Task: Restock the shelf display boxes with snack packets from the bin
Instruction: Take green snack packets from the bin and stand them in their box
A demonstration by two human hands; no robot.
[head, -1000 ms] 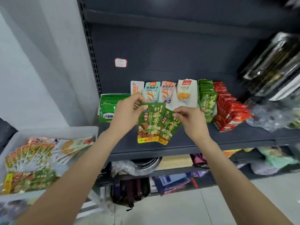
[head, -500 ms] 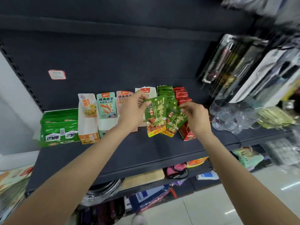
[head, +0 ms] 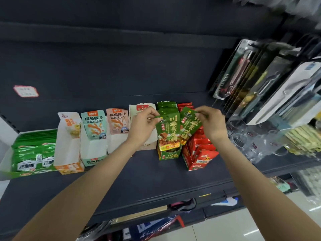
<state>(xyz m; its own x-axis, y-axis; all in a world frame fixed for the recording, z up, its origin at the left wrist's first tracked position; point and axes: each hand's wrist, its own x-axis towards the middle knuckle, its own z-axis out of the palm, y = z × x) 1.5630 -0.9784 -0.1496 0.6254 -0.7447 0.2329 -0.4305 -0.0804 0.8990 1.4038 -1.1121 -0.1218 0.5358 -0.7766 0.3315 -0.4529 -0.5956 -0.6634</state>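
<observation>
Left hand (head: 144, 126) pinching top edge of one green packet (head: 167, 131), lower end already inside the green box (head: 169, 153) on the shelf (head: 139, 174). Right hand (head: 211, 124) pinching top of a second packet (head: 190, 126), tilted over the red box (head: 198, 157) just beside. Held by the upper seams, probably to drop each upright into the slot, front face outward like those behind. Fanned apart likely to feed one at a time. Flat glossy green pouches, bold yellow lettering, food picture and red-yellow strip at the bottom. Bin out of view.
</observation>
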